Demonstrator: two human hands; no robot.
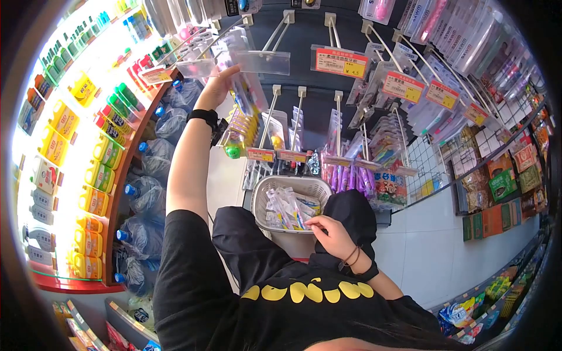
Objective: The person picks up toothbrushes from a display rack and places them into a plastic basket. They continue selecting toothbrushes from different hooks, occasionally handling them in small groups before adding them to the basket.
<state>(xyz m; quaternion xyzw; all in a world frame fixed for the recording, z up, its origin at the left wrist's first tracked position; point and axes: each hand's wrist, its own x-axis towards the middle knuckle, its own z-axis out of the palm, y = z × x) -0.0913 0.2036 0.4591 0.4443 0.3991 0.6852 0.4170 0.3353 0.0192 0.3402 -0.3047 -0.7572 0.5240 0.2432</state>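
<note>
My left hand (pixel 219 85) is raised to the hanging rack, its fingers closed round packaged toothbrushes (pixel 244 88) on a hook beside a clear label holder (pixel 263 62). Lower down, my right hand (pixel 329 233) rests at the front rim of a pale plastic basket (pixel 257 202). Its thumb and fingers are pinched together by the end of a packaged toothbrush (pixel 295 212). More packages lie inside the basket, which stands between my knees. Whether the pinch holds a package is too small to tell.
Hooks with packaged goods and price tags (pixel 341 62) hang ahead and to the right. Wrapped water bottles (pixel 155 155) and a shelf of yellow bottles (pixel 64 120) stand at the left. At the far right are snack packets (pixel 503 184). White floor tiles (pixel 410 251) show at the right.
</note>
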